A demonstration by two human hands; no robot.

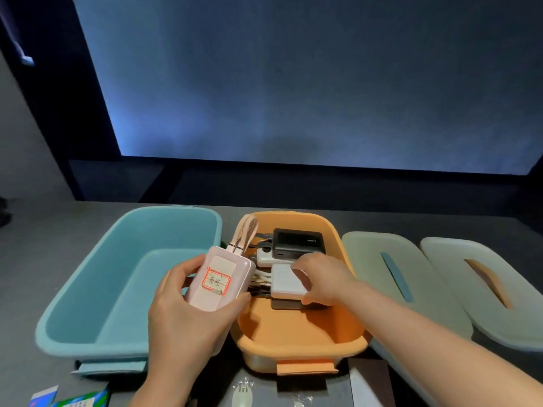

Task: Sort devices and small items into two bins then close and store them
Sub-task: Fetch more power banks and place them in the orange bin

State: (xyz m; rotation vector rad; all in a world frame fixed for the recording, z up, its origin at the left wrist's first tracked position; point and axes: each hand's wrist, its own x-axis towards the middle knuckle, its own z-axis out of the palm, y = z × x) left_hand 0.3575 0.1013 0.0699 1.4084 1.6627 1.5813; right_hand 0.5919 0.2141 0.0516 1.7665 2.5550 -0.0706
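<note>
Power bank (218, 282) in left hand (188, 315), upright, cable loop pointing away.

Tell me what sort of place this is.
Probably a dim screening or projection room: a huge blue-lit screen fills the wall behind a dark grey table, with black surrounds. It is not a home or kitchen setting.

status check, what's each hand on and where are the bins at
Left hand grips pink power bank between the bins. Right hand pinches white charger in orange bin. Blue bin looks bare, lids off; nothing blocking.
</note>
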